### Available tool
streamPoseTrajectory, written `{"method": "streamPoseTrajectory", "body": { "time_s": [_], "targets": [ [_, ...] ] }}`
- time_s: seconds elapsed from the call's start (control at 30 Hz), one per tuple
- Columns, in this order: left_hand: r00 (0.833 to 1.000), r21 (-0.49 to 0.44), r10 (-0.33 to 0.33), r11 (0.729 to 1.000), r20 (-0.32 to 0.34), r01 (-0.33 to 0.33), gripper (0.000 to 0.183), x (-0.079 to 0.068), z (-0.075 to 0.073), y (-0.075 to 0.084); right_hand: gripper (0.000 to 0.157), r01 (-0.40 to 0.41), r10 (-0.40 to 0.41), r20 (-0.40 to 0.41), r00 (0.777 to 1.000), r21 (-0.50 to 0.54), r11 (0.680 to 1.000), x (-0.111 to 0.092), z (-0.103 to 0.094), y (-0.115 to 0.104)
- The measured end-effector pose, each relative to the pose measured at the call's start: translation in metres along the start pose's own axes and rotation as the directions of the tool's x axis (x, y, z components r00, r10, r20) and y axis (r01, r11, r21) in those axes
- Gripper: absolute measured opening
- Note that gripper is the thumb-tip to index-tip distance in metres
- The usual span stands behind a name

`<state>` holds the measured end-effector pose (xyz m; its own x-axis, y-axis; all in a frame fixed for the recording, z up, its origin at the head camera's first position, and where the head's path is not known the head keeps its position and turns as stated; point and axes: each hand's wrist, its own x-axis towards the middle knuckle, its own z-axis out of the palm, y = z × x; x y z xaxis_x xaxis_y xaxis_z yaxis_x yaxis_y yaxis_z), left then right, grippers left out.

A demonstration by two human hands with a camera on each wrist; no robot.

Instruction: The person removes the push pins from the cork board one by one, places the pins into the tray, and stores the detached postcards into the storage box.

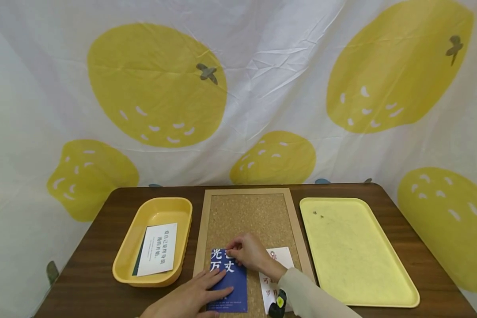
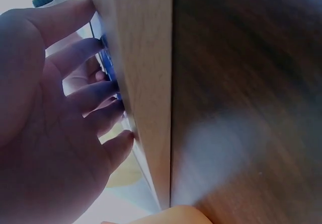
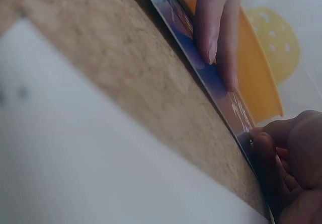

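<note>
Right hand [image 1: 249, 252]: thumb and forefinger pinched together at the far right corner of the blue postcard [image 1: 237, 280]; whatever lies between the tips is hidden, cannot tell if it is card edge or a small item. Left hand [image 1: 194, 293]: fingers spread, tips resting on the card's face. Card lies on the near part of the cork board [image 1: 248, 221], beside the left strip of its wooden frame, white characters at its far end. Judged light, thin, fairly stiff paper; in the right wrist view it stays flat, with a faint sheen, so likely smooth and apt to skid unless pressed. Corners look the weak points, easily creased or torn; best taken by the edges, a spread palm steadying the middle. Right of it, a white card [image 1: 267, 293] with red characters, partly under the right forearm. Farther out: left, a yellow-orange plastic basin [image 1: 159, 215] holding cards [image 1: 159, 251]; right, a pale yellow tray [image 1: 353, 251] with two tiny dark bits [image 1: 315, 213], too small to identify.
</note>
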<state>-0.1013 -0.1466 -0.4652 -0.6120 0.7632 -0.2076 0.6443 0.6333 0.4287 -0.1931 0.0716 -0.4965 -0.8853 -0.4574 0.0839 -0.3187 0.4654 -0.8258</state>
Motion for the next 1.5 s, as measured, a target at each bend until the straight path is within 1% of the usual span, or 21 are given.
{"method": "streamPoseTrajectory", "body": {
  "time_s": [0.1,0.27,0.47,0.7,0.87,1.13,1.5],
  "targets": [
    [1.000,0.000,-0.006,1.000,0.013,0.006,0.058,0.0007,0.0015,-0.0005,0.005,0.002,-0.002,0.001,1.000,-0.003,1.000,-0.0001,-0.0002,0.0004],
    [1.000,0.010,-0.003,1.000,0.008,0.003,0.058,0.0011,0.0033,-0.0007,0.006,0.007,-0.007,-0.001,1.000,-0.007,1.000,0.0005,0.0001,0.0009],
    [1.000,-0.003,-0.011,1.000,0.015,0.011,0.059,0.0013,0.0038,-0.0007,0.005,0.012,-0.012,-0.007,1.000,-0.027,1.000,0.0005,0.0001,0.0020],
    [1.000,0.021,-0.004,1.000,0.014,0.004,0.058,0.0022,0.0039,-0.0013,0.003,0.023,-0.023,-0.014,1.000,-0.034,0.999,-0.0002,0.0004,0.0021],
    [1.000,0.015,-0.008,1.000,0.020,0.008,0.059,0.0016,0.0036,-0.0007,0.004,0.025,-0.026,-0.014,1.000,-0.044,0.999,-0.0004,0.0007,0.0021],
    [1.000,0.021,0.004,1.000,0.016,-0.004,0.060,0.0004,0.0040,-0.0014,0.010,0.044,-0.044,-0.007,0.999,-0.035,0.998,-0.0002,0.0009,0.0014],
    [1.000,0.018,0.021,1.000,0.001,-0.021,0.060,0.0016,0.0039,-0.0008,0.008,0.039,-0.039,0.001,0.999,-0.037,0.999,0.0000,-0.0002,-0.0001]
  ]
}}
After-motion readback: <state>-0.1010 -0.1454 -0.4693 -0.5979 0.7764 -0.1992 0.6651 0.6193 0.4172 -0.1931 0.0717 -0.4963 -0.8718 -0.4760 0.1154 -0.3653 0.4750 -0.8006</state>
